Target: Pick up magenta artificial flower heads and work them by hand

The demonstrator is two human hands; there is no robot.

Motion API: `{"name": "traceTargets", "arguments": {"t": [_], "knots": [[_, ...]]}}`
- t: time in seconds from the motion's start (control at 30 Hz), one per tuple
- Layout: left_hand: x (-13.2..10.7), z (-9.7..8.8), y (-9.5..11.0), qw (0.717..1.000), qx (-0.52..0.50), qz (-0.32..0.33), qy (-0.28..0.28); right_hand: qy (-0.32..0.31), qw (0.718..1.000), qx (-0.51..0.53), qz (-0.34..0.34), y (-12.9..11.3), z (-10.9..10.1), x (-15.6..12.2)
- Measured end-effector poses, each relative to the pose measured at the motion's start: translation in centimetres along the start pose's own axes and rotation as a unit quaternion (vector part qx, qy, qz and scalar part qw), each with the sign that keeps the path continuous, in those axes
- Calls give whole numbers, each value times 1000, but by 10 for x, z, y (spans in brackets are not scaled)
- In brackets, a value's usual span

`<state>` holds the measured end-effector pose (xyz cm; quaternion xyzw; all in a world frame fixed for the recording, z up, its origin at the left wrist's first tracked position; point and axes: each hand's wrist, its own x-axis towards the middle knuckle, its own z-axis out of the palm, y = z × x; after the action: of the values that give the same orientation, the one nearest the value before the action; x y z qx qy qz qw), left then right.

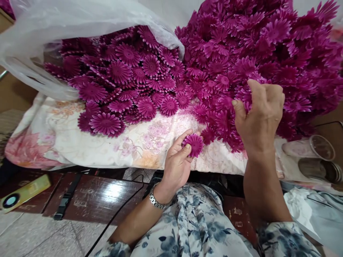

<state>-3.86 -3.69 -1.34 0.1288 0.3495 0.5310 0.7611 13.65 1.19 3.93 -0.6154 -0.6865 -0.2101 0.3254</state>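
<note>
Our left hand [177, 162] pinches one magenta artificial flower head [197, 145] above the cloth [150, 157] near its front edge, thumb over petals, probably to keep it flat. Our right hand [259, 117] curls, thumb apart, at the loose flower heap [276, 32], seemingly placed within easy reach; we cannot tell whether its fingers grip anything.

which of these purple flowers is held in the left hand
The flower nearest the patterned shirt: only it has the thumb of the left hand over its petals. Other flowers spill from the plastic bag or fill the heap at right.
</note>
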Motion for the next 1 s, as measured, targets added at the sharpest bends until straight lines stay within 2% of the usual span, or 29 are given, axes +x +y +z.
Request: {"name": "traceTargets", "arguments": {"t": [0.07,0.17,0.23,0.33,0.4,0.47,0.53,0.63,0.67,0.73,0.8,0.87,0.93,1.0], "knots": [[1,1,2,1000,-4,3,5,-61,993,94,-23,-7,-1,-5],[1,3,2,1000,-14,0,2,-209,940,257,-81,-30,4,-30],[1,4,1,1000,-17,-3,-13,-250,917,303,-72,-43,10,-46],[1,4,-1,1000,-13,2,-28,-247,914,317,-53,-48,16,-55],[1,4,-2,1000,-12,11,-23,-226,928,287,-68,-41,17,-49],[2,3,-2,1000,-9,15,-12,-158,963,209,-64,-29,16,-35],[2,1,-1,1000,1,8,1,-80,992,97,-25,-14,12,-15],[3,0,2,1000,12,1,16,-59,998,-23,17,0,4,6],[4,0,3,1000,14,3,21,-65,998,-19,13,0,2,7],[4,1,4,1000,12,7,26,-114,991,66,-24,-9,1,0],[4,3,4,1000,11,5,23,-203,957,193,-81,-24,5,-16],[4,5,3,1000,8,4,13,-249,926,267,-100,-38,10,-33],[4,5,1,1000,11,8,3,-250,915,302,-97,-45,15,-44],[4,5,-1,1000,11,16,0,-245,917,298,-101,-46,17,-45]]}}
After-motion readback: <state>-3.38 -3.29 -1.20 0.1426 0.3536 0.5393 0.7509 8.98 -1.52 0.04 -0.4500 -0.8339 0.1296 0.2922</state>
